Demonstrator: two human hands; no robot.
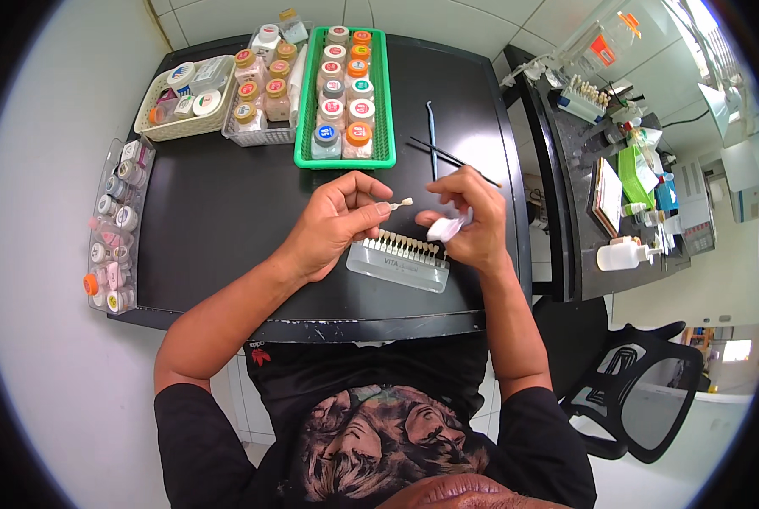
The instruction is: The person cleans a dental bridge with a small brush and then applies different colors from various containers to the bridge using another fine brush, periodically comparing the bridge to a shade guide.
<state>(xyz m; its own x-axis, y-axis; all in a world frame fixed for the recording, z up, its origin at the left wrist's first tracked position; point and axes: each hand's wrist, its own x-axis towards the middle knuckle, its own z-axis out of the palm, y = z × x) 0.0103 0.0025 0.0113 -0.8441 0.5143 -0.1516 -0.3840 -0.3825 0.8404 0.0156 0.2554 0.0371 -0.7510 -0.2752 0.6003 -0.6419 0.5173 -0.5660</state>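
Between thumb and fingers, my left hand [346,212] pinches a dental shade tab [406,203], its tooth-shaped tip pointing right. My right hand [474,216] is closed on a crumpled white tissue [449,227], a short way right of the tab. Below both hands lies a dental shade guide [401,263], a clear holder with a row of tooth-coloured tabs along its far edge. Beyond my right hand, a blue-grey dental instrument [431,136] and thin dark brushes [456,159] rest on the black table [227,204].
A green basket [390,102] of capped jars stands at the far middle. Left of it are a clear bin [265,136] of bottles and a cream basket [184,131]. A clear tray [112,229] of small jars lines the left edge. A side counter [579,170] and chair [651,390] are right.
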